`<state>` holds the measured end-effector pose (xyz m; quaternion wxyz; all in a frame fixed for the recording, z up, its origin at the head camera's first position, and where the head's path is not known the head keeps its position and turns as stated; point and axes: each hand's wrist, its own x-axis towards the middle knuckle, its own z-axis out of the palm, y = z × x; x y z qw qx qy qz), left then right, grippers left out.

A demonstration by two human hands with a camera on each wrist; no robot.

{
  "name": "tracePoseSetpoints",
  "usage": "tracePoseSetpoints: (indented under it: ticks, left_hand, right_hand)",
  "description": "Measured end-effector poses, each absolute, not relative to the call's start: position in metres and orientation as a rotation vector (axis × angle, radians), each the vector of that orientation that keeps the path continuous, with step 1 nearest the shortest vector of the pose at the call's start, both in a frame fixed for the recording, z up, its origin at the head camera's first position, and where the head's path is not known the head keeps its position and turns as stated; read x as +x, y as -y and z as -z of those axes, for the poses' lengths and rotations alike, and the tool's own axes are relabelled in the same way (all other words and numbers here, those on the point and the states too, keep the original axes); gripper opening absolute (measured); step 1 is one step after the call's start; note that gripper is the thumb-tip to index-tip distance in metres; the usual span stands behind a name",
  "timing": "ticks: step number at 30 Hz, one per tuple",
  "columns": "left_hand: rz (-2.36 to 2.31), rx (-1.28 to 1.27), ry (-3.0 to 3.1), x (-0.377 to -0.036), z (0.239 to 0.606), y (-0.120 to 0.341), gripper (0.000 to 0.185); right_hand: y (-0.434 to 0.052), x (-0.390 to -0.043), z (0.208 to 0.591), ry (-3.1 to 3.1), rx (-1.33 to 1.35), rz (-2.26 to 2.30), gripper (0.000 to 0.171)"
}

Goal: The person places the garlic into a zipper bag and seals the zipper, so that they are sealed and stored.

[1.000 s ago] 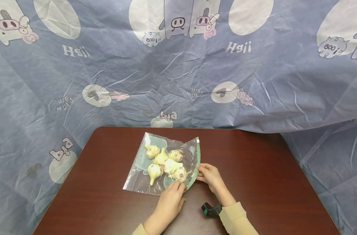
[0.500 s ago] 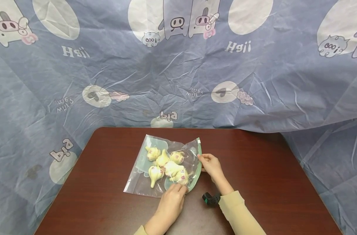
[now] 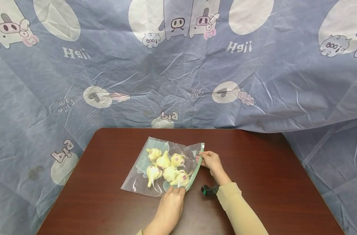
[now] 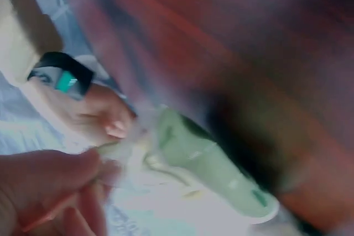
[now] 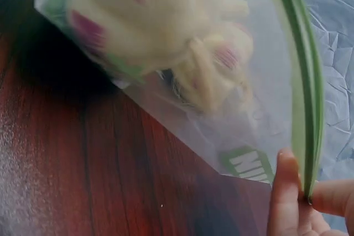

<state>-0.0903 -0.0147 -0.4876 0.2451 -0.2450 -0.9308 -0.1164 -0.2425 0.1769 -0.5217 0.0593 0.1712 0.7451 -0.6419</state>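
A clear zip bag [image 3: 137, 178] with a green zip strip [image 3: 196, 171] lies on the table, holding several pale garlic bulbs [image 3: 163, 161] with purple patches. Near the strip's lower end, my left hand [image 3: 171, 207] pinches the bag's near edge. My right hand [image 3: 212, 162] grips the strip close to its far end, just below a small white slider [image 3: 203, 146]. In the right wrist view, thumb and fingers pinch the green strip [image 5: 307, 81] from both sides. The left wrist view is blurred; there the left hand [image 4: 50, 189] holds a fold of bag.
A dark red-brown table [image 3: 269, 173] lies under the bag. Behind it hangs a blue cloth [image 3: 178, 75] with cartoon prints, meeting the table's back edge. A black band [image 3: 209, 190] sits at the right wrist.
My right hand has moved up along the zip strip toward its far end, bending that edge. The bag and garlic bulbs have shifted slightly; the left hand keeps its hold.
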Motion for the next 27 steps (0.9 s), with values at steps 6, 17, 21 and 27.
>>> tracePoseSetpoints:
  ticks: [6, 17, 21, 27]
  left_hand:
    - [0.386, -0.738, 2.597, -0.08, 0.477, 0.009, 0.022]
    - [0.664, -0.731, 2.607, -0.136, 0.443, -0.004, 0.006]
    - [0.684, -0.714, 2.638, -0.167, 0.429, -0.011, 0.003]
    - [0.707, -0.709, 2.711, -0.202, 0.424, -0.027, 0.01]
  right_hand:
    - [-0.188, -0.246, 0.52, -2.198, 0.543, 2.093, 0.03]
    - [-0.194, -0.242, 0.51, -2.147, 0.454, 2.091, 0.029]
    - [-0.196, -0.24, 0.513, -2.113, 0.433, 2.097, 0.027]
    - [-0.198, -0.238, 0.517, -2.14, 0.428, 2.031, 0.027]
